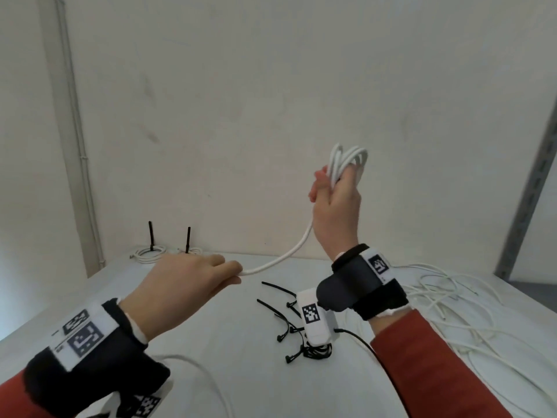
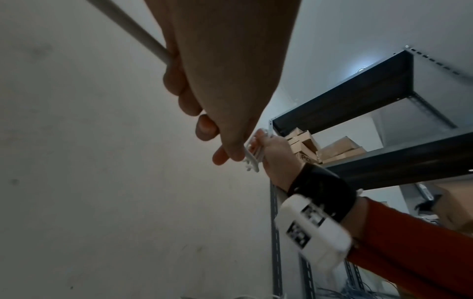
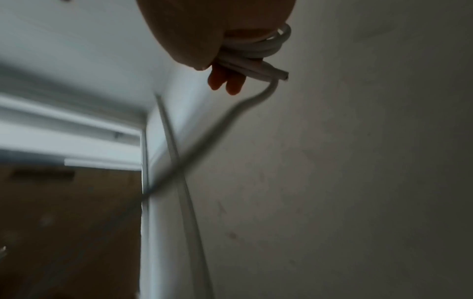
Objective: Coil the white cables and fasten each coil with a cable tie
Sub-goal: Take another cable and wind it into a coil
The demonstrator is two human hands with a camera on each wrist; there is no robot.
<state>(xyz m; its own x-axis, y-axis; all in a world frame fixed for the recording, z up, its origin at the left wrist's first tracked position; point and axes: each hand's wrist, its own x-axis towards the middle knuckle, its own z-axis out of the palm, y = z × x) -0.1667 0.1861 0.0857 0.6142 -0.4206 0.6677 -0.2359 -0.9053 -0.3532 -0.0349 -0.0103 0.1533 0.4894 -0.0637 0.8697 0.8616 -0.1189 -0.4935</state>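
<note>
White cable [image 1: 283,256] runs across the middle of the head view, from the left hand [image 1: 180,285] at the lower left up to the right hand [image 1: 334,206] at the middle right; it hangs in a soft curve above the table [image 1: 211,342]. The right hand is held up high; its thumb and fingers are closed round a coil [image 1: 346,158] of the same cable, and a few loops stick out above the fingers; in the right wrist view the loops are bunched in the hand at the top, with one end poking out to the right. The left hand sits low over the table; its fingers are curled round the cable, which comes out by the thumb and first finger; in the left wrist view the cable goes into the fist at the upper left.

Some black cable ties [image 1: 280,315] lie on the table in the lower middle, between the two arms; a pile of loose white cables [image 1: 452,306] lies at the right edge; two small coils [image 1: 150,253] lie flat at the back left, each with a black tie tail [image 1: 150,233] standing straight up. Both wrists wear black bands [image 1: 379,300] with white tags; the sleeves are red. At the right of the left wrist view stands a metal shelf [image 2: 358,97] with cardboard boxes [image 2: 332,149] on it.
</note>
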